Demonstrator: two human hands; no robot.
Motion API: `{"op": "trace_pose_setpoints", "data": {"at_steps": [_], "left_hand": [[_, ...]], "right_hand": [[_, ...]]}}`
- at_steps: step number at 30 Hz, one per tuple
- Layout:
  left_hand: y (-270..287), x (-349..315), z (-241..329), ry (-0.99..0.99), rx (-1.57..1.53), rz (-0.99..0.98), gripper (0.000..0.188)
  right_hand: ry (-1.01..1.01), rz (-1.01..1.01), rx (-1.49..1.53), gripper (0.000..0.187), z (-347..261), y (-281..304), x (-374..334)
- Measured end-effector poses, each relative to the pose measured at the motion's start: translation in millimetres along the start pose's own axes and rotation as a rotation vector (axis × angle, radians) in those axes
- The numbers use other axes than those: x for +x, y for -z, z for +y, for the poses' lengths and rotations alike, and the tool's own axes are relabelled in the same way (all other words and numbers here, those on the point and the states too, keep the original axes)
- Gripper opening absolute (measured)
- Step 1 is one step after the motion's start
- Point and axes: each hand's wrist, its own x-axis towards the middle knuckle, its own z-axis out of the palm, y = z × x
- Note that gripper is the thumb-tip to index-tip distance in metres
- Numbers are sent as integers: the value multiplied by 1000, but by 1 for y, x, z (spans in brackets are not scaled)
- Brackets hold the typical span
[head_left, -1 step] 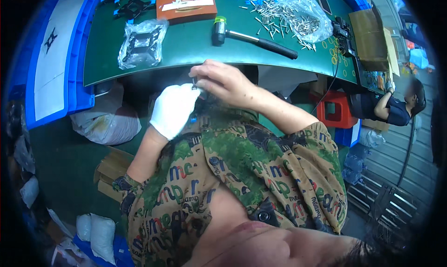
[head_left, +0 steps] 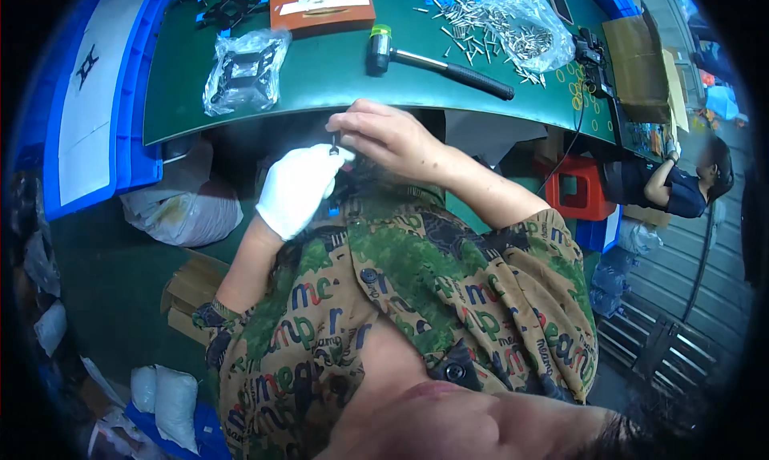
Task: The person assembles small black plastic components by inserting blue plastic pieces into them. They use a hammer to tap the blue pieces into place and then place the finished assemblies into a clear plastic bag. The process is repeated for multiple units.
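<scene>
My left hand (head_left: 296, 189), in a white glove, is closed at the table's near edge around a dark part (head_left: 346, 189) with a blue tip. Most of that part is hidden by the glove and my shirt. Bare and bent at the fingers, my right hand (head_left: 392, 143) pinches the upper end of a small thin pin-like piece (head_left: 335, 141). The piece stands roughly upright between the fingertips of both hands, its lower end at the gloved fingers. Beyond them on the green table (head_left: 320, 83) lies a mallet (head_left: 440, 66) with a black grip and a yellow-green face.
A bagged black bracket (head_left: 244, 71) lies at the left, with black X-shaped brackets (head_left: 232, 10) behind it. Further back are an orange box (head_left: 320, 19), loose metal pins (head_left: 473, 31), a clear bag (head_left: 525, 31) and yellow rings (head_left: 578, 87). Another person (head_left: 673, 175) works at the far right.
Both hands have shifted only slightly. A little more of the thin piece shows between the fingertips, and the view has tilted a touch.
</scene>
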Motion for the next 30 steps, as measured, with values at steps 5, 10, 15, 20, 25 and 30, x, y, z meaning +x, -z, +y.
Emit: {"op": "trace_pose_setpoints", "data": {"at_steps": [5, 10, 15, 20, 25, 30], "left_hand": [[7, -11, 4, 50, -390, -83, 28], [11, -13, 10, 130, -353, -215, 28], [4, -16, 1, -22, -232, -171, 27], [-6, -23, -5, 16, -242, -195, 27], [-7, -29, 7, 198, -296, -240, 16], [-15, -30, -7, -21, 68, -75, 13]], "right_hand": [[259, -87, -236, 34, 10, -3, -5], [323, -65, -279, 30, 10, -10, -14], [282, 47, -304, 25, 12, -26, -28], [214, 96, -246, 24, 15, -43, -38], [209, 142, -212, 22, 16, -53, -45], [264, 56, -306, 38, 8, -31, -32]]}}
